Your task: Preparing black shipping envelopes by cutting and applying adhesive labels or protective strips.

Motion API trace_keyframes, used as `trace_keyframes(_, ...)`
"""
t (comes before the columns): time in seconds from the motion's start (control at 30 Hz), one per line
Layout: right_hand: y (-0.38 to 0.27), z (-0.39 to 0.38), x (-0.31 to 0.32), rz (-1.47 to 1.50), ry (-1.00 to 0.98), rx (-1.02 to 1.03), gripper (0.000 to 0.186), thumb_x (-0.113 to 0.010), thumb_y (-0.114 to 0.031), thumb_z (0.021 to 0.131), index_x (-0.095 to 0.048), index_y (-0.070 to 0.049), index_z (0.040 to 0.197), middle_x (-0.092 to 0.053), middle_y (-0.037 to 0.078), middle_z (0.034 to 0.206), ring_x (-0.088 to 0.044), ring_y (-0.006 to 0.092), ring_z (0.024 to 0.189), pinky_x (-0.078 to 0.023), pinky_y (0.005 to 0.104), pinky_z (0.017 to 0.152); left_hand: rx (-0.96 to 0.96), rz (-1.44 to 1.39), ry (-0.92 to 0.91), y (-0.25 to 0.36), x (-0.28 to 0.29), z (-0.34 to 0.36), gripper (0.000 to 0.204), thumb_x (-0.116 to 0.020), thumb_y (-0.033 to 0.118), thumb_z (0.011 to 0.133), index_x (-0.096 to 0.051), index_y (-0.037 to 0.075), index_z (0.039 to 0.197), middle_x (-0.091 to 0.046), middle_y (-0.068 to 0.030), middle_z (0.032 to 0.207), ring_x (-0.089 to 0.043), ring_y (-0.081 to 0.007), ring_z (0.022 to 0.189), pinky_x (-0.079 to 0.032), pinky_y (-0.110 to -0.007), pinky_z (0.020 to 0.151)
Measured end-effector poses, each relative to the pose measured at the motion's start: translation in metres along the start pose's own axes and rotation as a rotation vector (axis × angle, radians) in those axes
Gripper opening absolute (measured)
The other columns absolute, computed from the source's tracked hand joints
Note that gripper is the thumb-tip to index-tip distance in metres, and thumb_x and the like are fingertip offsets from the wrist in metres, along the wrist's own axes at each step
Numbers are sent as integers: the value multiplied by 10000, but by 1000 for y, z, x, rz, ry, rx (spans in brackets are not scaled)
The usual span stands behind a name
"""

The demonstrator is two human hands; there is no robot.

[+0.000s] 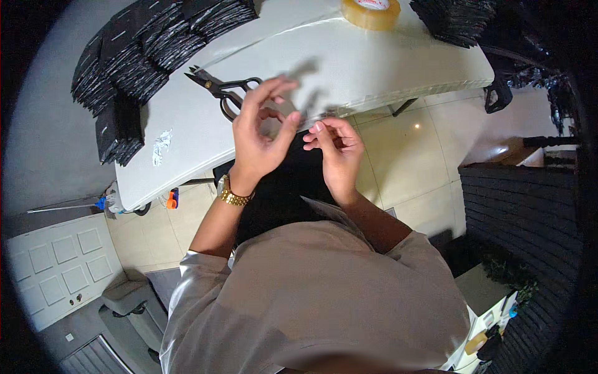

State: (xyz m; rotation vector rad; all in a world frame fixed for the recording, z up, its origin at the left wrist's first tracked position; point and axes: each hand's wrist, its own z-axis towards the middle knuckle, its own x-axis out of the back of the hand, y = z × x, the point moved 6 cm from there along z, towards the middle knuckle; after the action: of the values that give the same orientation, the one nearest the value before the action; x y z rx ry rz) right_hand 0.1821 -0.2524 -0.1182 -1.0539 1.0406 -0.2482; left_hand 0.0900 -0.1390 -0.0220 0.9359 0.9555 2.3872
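My left hand [263, 138], with a gold watch at the wrist, hovers over the near edge of the white table [386, 71]. Its fingers are curved and apart, slightly blurred, and nothing shows in them. Close beside it on the right, my right hand [339, 156] has thumb and fingers pressed together at the table edge. Whatever it may pinch is too small to make out; a faint shiny bit shows by the fingertips. Just beyond my left hand lie black-handled scissors [215, 87], blades pointing to the far left.
Stacks of black plastic-wrapped packets [134, 56] line the table's far left, with another black pile [455, 22] at the far right. A wide roll of clear yellowish tape [370, 19] stands at the back. Crumpled clear plastic [162, 146] lies at the left.
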Motion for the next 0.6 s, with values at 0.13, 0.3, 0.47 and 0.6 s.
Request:
trace_keyframes(0.13,3,-2,5,3,10,-37,132,-717,-74,992,-666,29,1058,-734,99,905,-736,162,767,-631,300,633,114,-170,90,-6,7,11,682,-749,-73,859,-443,47,1457,-657,-149,1297,-570,-151,1045,-555,-279,815)
trace_keyframes(0.3,9,-4,11,-16,-12,-58,130,-710,-71,995,-667,31,1063,-731,93,904,-731,149,758,-627,290,621,160,-241,-36,-12,-10,11,690,-812,-10,835,-479,62,1435,-729,-26,1039,-619,-89,923,-488,-243,773)
trace_keyframes(0.47,21,-5,25,-125,71,-129,157,-709,-111,1003,-692,27,1076,-726,94,885,-716,144,722,-586,268,592,222,-233,-35,-18,-19,6,648,-813,-53,839,-511,46,1404,-746,-35,927,-656,-104,862,-488,-258,832)
trace_keyframes(0.6,35,-5,41,-202,132,-192,188,-728,-142,998,-702,18,1094,-734,83,888,-712,129,726,-558,251,589,78,28,-87,-17,-29,4,565,-812,-38,850,-560,26,1351,-762,-38,916,-685,-94,919,-503,-261,859)
